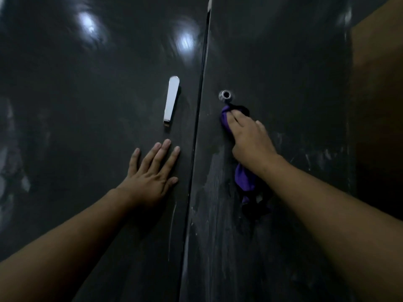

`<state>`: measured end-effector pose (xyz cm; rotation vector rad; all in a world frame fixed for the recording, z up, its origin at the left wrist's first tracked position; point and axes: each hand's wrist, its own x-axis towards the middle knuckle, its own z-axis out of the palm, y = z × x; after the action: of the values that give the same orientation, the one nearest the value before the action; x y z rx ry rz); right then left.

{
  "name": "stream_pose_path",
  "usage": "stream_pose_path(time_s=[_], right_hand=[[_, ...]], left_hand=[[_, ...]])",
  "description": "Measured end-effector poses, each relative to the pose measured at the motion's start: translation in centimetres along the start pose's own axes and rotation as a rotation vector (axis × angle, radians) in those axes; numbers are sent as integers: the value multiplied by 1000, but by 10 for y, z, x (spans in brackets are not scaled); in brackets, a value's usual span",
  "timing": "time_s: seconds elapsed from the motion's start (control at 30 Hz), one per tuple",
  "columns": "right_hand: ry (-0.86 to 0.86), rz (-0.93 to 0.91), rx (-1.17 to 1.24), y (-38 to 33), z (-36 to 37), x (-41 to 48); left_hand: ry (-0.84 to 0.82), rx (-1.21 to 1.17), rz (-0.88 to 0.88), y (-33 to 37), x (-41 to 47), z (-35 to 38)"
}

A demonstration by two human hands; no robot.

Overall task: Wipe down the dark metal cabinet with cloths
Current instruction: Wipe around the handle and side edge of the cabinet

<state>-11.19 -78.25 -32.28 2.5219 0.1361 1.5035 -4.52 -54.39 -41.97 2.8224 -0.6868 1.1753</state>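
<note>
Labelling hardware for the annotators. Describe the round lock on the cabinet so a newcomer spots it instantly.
Start at the dark vertical seam between the two cabinet doors. On the right door, close to that seam, sits the lock, directly above the fingertips of the right hand pressing a purple cloth. It is a small round silver ring with a dark centre, unlike the long flat silver handle on the left door.

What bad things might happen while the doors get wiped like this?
The purple cloth dangles below the right hand, so it might slip free. The cloth's tip sits just under the round lock and may snag there. The left hand presses flat beside the gap between the doors, where fingers might get pinched.
</note>
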Motion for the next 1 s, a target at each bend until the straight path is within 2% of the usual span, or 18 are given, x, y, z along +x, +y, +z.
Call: stream_pose_path(time_s=[0.17, 0.33, 0.53, 0.63, 0.73, 0.87, 1.0], right_hand=[[16, 34, 157, -14, -3, 14], [-16, -200, 133, -5, -3, -6], [-44, -25, 21, 13, -10, -9], [-34, 37, 62, 7, -9, -4], [-67, -94, 53, -2, 7, -22], [-11, -242, 6, -2, 34, -61], [-87, -338, -6, 6, 43, -88]], left_hand=[[-16, -10, -12, 0, -1, -1], [-23, -5, -5, 2, -3, -3], [-61, -38, -7, 4, -4, -7], [-61, -48, -10, 4, -5, -8], [-66, -46, -17, 4, -5, -8], [-74, -48, -14, 5, -8, -8], [-81, -73, -17, 6, -9, -7]])
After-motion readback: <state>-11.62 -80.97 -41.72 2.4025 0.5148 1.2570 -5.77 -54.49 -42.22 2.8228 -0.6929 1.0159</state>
